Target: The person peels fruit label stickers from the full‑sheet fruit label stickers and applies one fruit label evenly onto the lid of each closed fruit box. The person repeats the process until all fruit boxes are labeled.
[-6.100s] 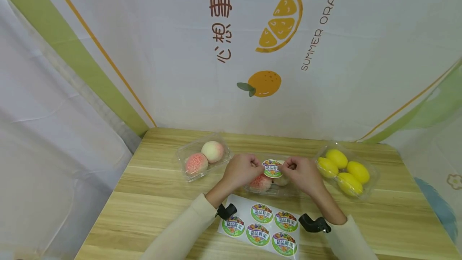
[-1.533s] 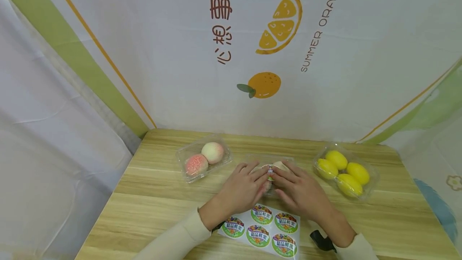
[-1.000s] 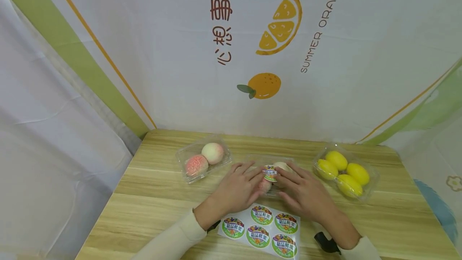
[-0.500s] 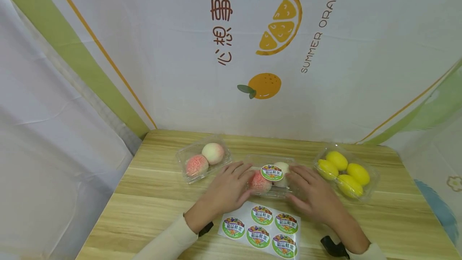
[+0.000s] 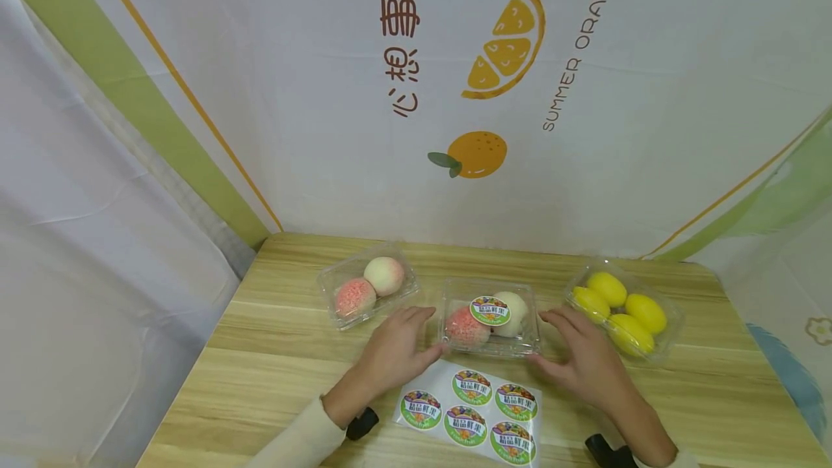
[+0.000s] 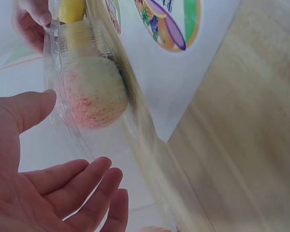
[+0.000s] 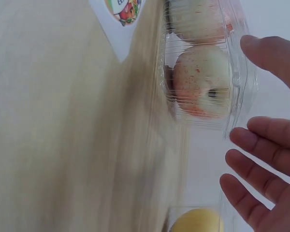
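In the middle of the table, a clear plastic clamshell box [image 5: 513,348] holds two peaches, a pink one [image 5: 468,329] and a paler one [image 5: 516,315]. An oval fruit sticker [image 5: 490,311] lies flat on its lid. My left hand [image 5: 394,352] is spread at the box's left side, thumb at the front left corner. On the right side, my right hand [image 5: 588,363] has its fingers spread too, thumb by the front right corner. Both wrist views show the fingers around the box's ends, holding nothing. A white sheet of round stickers [image 5: 434,383] lies in front of the box.
Another clear box [image 5: 344,320] with two peaches stands at the back left of the wooden table [image 5: 260,381]. A clear box [image 5: 669,313] of several lemons [image 5: 629,332] is close beyond my right hand. A printed white curtain [image 5: 312,128] hangs behind.
Earlier both hands pinched the sticker above the box, then pressed it on the lid with their fingers. Since then they have parted outward to the box's two sides, uncovering the sticker.
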Demonstrator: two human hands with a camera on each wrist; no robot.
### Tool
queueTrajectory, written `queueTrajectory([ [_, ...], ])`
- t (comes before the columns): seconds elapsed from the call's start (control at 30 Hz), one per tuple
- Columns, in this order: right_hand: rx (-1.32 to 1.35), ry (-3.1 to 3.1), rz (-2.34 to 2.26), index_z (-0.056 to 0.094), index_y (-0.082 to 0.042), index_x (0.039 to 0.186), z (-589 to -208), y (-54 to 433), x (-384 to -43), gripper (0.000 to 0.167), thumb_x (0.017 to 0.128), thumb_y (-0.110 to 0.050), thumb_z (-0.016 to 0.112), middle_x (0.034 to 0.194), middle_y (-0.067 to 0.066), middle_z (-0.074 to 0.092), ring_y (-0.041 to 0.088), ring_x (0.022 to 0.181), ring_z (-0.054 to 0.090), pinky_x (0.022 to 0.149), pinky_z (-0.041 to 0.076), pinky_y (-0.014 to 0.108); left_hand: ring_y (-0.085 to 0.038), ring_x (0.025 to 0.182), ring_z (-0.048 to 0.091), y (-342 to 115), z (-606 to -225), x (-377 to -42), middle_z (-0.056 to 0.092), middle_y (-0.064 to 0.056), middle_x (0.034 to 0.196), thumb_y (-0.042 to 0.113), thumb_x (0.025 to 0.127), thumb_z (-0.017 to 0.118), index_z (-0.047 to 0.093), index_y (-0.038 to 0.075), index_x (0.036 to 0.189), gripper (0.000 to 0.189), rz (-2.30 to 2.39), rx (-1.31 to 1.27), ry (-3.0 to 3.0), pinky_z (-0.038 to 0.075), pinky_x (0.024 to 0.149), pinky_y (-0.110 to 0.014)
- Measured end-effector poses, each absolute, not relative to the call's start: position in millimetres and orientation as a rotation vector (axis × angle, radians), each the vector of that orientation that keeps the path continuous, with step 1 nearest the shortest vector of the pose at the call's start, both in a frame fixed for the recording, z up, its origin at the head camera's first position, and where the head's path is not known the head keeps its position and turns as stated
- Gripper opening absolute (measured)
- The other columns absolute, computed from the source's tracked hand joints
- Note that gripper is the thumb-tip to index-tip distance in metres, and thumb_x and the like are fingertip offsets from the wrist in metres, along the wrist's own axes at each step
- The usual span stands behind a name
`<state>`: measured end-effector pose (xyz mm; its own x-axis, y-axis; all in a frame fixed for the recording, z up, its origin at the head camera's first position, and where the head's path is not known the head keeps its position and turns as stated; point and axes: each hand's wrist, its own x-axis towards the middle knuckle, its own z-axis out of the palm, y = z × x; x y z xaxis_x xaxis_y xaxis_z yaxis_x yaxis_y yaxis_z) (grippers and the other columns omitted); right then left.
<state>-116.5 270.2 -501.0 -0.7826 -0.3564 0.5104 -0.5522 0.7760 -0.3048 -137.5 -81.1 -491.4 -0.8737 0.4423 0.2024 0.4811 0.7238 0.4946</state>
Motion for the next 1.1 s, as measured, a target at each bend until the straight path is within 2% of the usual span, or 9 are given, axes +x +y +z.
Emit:
queueTrajectory([
  [0.2, 0.627, -2.565, 0.619, 0.079, -0.003, 0.117, -503, 270, -112, 0.057, 0.072, -0.031, 0.102, 0.118, 0.009, 0.078, 0.034, 0.106, 0.073, 0.086, 0.062, 0.057, -0.034, 0.124, 0.070, -78, -490, -135, 0.075, -0.015, 0.134, 0.039, 0.095, 0.084, 0.075, 0.001, 0.134, 0.055, -0.863, -0.700, -2.837, 0.059, 0.102, -0.052],
  [0.5, 0.641, -2.536, 0.613, 0.080, -0.004, 0.114, -502, 267, -112, 0.054, 0.071, -0.028, 0.102, 0.112, 0.006, 0.080, 0.030, 0.098, 0.076, 0.081, 0.064, 0.053, -0.029, 0.113, 0.074, -75, -494, -134, 0.079, -0.012, 0.123, 0.036, 0.092, 0.088, 0.080, 0.003, 0.126, 0.048, -0.798, -0.711, -2.797, 0.063, 0.091, -0.048],
  [0.7, 0.639, -2.523, 0.621, 0.080, -0.004, 0.114, -502, 266, -111, 0.054, 0.070, -0.027, 0.103, 0.111, 0.005, 0.080, 0.028, 0.096, 0.077, 0.078, 0.064, 0.050, -0.029, 0.112, 0.074, -73, -494, -134, 0.080, -0.012, 0.122, 0.033, 0.092, 0.087, 0.080, 0.003, 0.124, 0.045, -0.767, -0.724, -2.779, 0.063, 0.091, -0.047],
  [1.1, 0.616, -2.522, 0.600, 0.080, -0.002, 0.112, -504, 265, -116, 0.049, 0.075, -0.027, 0.100, 0.112, 0.010, 0.080, 0.033, 0.100, 0.077, 0.082, 0.064, 0.054, -0.033, 0.112, 0.075, -70, -490, -139, 0.079, -0.016, 0.120, 0.028, 0.093, 0.085, 0.079, 0.000, 0.123, 0.041, -0.765, -0.731, -2.755, 0.064, 0.091, -0.048],
])
